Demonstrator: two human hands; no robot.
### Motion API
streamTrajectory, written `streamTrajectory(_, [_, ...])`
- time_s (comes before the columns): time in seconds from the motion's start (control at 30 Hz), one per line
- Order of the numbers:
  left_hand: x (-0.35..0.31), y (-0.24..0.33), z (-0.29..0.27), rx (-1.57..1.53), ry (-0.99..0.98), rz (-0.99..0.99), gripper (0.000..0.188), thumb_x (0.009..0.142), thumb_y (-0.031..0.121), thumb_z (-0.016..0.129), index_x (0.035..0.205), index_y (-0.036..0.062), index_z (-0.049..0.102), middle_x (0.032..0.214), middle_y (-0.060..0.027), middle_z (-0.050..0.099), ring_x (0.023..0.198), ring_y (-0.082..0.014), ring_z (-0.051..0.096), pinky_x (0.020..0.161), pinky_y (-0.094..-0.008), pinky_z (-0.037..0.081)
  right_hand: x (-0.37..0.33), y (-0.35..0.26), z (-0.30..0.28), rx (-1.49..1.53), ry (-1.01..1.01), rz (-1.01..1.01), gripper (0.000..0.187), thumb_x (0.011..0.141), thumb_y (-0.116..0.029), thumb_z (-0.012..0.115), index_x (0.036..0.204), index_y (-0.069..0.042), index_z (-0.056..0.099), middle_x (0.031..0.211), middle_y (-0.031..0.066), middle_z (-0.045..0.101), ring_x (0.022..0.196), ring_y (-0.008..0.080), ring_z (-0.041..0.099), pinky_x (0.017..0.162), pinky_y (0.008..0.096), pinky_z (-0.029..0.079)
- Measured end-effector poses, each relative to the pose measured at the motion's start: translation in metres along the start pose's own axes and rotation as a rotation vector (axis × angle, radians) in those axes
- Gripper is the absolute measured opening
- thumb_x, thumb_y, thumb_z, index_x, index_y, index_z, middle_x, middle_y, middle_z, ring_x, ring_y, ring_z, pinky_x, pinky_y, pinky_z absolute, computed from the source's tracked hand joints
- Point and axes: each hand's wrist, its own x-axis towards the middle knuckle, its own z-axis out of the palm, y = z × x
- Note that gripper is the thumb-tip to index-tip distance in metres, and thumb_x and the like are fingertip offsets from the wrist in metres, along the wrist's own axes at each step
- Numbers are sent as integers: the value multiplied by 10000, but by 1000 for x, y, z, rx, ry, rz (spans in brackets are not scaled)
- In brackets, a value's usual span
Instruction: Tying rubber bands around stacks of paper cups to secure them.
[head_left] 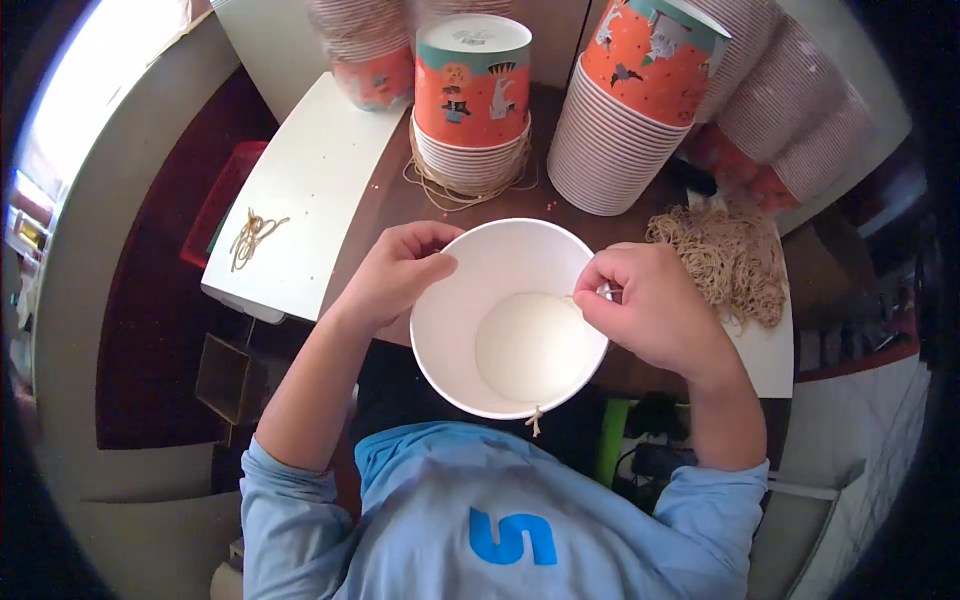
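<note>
A white-lined paper bucket (455, 320) is tilted with its open mouth toward me, so I look down onto its pale round bottom. My left hand (405, 270) grips the rim at the upper left, thumb inside and fingers outside. At the right rim my right hand (640, 300) is closed in a pinch around a small silvery thing (606, 291), mostly hidden by the fingers. A bit of beige shows at those fingertips, too small to make out. From the near rim sticks a short knotted end of beige cord (535, 421).
Upside-down stacks of orange and teal printed buckets stand behind: a short stack (470, 100) wound with cord and a tall leaning stack (625, 130). A tangled heap of cords (725, 262) lies right. Several cord pieces (255, 236) rest on the white surface (300, 190) at left. Bagged buckets (790, 110) stand at far right.
</note>
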Motion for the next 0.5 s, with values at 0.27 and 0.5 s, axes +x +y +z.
streamTrajectory(0.27, [-8, 5, 7, 1, -12, -24, 278, 819, 35, 534, 1070, -53, 617, 916, -51, 645, 815, -83, 597, 756, -234, 482, -7, -6, 2, -12, -43, 11, 139, 734, -104, 614, 750, 30, 649, 726, 183, 630, 676, 304, 632, 656, 382, 503])
streamTrajectory(0.5, [-10, 3, 6, 147, 44, -2, 199, 851, 104, 594, 971, -45, 648, 816, -33, 652, 744, -75, 593, 686, -237, 486, -8, -2, 8, -40, 41, -54, 108, 706, -95, 654, 742, 8, 653, 660, 115, 597, 599, 200, 589, 558, 314, 455])
